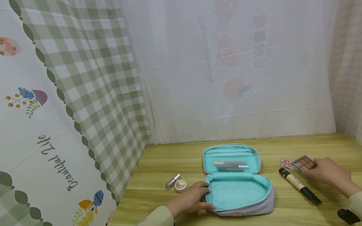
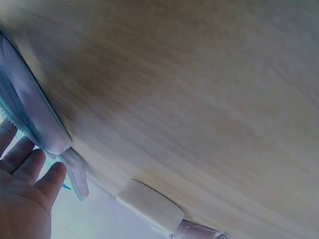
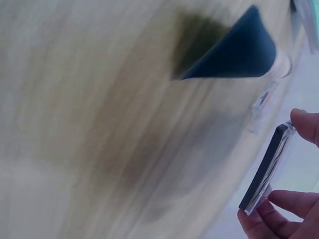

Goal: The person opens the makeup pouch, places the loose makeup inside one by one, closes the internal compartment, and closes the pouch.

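My right hand (image 1: 330, 173) pinches an eyeshadow palette (image 1: 304, 163) with brown pans. In the right wrist view the palette (image 3: 266, 167) is edge-on, tilted between thumb and fingertips above the table. A cosmetic bag (image 1: 240, 211) lies unzipped in the middle, lavender outside and turquoise inside, its lid folded back. Pencil-like sticks (image 1: 230, 166) show in the lid's mesh pocket. My left hand (image 1: 190, 198) rests at the bag's left rim; in the left wrist view its fingers (image 2: 31, 167) lie fairly straight against the zipper edge. The thumb is hidden there.
A beige tube with black ends (image 1: 299, 185) lies between bag and right hand. Beside the palette is a small clear case with red (image 1: 285, 163). Left of the bag are a lipstick tube (image 1: 173, 181) and a round three-colour compact (image 1: 180, 185). Curtains (image 1: 229, 66) enclose the wooden table (image 1: 139, 222).
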Tool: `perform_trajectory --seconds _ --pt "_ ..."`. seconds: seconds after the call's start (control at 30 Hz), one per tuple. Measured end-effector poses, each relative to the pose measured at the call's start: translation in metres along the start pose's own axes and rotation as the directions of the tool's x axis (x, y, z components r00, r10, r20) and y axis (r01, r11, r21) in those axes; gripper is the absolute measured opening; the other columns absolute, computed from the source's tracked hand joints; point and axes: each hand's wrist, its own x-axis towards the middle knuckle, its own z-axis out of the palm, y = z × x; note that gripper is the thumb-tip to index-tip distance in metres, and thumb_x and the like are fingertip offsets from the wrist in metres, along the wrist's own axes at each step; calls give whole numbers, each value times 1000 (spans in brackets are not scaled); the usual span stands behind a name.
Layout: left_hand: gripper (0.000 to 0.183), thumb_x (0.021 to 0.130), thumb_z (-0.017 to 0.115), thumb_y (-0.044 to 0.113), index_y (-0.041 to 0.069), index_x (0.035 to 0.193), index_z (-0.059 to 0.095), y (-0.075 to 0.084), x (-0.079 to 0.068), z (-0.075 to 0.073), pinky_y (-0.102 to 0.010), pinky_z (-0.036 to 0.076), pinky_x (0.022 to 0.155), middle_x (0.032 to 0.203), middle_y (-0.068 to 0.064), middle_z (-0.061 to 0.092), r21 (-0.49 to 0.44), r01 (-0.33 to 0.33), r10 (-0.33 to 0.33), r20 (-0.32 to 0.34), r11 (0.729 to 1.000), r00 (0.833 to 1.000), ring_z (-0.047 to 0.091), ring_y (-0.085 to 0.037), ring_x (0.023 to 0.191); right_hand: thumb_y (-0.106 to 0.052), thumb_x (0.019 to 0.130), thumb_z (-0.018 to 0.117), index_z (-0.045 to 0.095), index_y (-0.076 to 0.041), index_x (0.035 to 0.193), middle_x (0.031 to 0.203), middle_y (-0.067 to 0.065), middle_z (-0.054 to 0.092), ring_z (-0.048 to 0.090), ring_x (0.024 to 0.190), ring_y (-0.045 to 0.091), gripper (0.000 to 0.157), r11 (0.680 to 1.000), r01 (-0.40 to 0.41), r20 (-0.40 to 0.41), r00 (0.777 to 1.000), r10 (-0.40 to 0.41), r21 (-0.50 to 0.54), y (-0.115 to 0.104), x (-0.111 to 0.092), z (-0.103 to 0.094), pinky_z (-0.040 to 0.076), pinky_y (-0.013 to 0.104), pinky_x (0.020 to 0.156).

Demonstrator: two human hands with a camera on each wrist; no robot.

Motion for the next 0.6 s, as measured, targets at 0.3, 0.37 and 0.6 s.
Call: perform_trajectory --seconds 0.3,0.37,0.6 --pt "63 90 66 54 4 128 63 -1 2 0 -29 37 109 144 -10 49 23 -8 8 14 1000 1000 46 -20 133 -44 87 71 57 16 117 95 23 62 55 80 28 68 989 150 -63 987 -150 1 -25 4 -2 43 38 59" --pt "63 90 67 54 4 128 63 -1 2 0 -28 37 109 143 -10 49 26 -12 12 14 1000 1000 46 -20 132 -39 86 73 55 18 120 96 23 63 55 80 28 69 982 188 -81 979 -188 -5 -30 5 -1 44 38 61" --pt "62 89 68 54 5 126 64 -1 3 1 -26 37 109 142 -10 50 41 -11 10 14 999 1000 47 -18 131 -29 80 77 53 19 126 113 37 58 59 91 37 71 964 265 -105 959 -265 -16 -47 7 7 49 44 65"
